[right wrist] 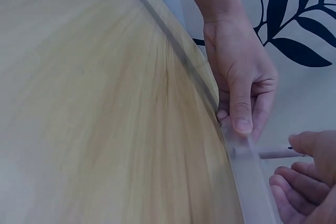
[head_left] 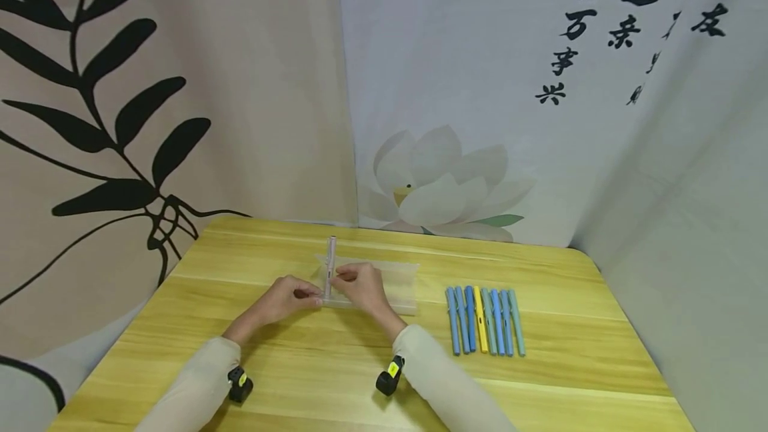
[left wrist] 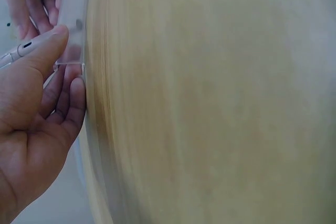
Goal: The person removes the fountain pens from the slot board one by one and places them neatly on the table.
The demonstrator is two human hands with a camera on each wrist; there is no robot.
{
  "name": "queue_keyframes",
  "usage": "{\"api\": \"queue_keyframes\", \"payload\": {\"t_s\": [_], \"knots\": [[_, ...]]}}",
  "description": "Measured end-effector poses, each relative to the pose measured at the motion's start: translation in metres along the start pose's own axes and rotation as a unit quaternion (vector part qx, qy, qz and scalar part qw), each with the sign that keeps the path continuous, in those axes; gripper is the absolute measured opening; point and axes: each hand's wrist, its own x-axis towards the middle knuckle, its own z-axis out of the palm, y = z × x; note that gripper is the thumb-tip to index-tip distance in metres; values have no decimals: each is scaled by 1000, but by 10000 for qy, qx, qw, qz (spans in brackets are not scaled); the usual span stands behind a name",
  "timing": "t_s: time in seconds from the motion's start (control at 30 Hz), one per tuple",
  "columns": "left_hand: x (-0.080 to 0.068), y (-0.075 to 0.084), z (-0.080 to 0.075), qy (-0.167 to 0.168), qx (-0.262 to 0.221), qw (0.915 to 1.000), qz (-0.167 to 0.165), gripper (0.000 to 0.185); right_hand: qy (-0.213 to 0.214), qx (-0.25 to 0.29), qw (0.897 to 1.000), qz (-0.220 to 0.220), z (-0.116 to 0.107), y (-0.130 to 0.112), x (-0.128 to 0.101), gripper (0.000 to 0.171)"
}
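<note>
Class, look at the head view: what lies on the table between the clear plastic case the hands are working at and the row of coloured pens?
Nothing: in the head view, only bare wooden table separates the clear case from the row of pens.

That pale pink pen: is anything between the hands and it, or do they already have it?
Nothing visible stands between. The right hand pinches the pale pink pen, and the left hand pinches the end of the clear plastic case beside it. The row of coloured pens lies apart, to the right.
</note>
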Motion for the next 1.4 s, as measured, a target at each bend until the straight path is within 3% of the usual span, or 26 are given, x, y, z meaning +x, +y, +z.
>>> {"api": "queue_keyframes", "payload": {"t_s": [0.33,0.8,1.4], "knots": [[0,3,0,14,-30,10000,91,22,96,-205,9997,-54,11,-1,4,11],[-1,6,-1,-19,-172,9998,77,23,220,-200,9994,-172,11,-7,7,9],[-2,5,1,88,45,9999,112,24,225,-172,9987,-432,-21,-18,-3,20]]}}
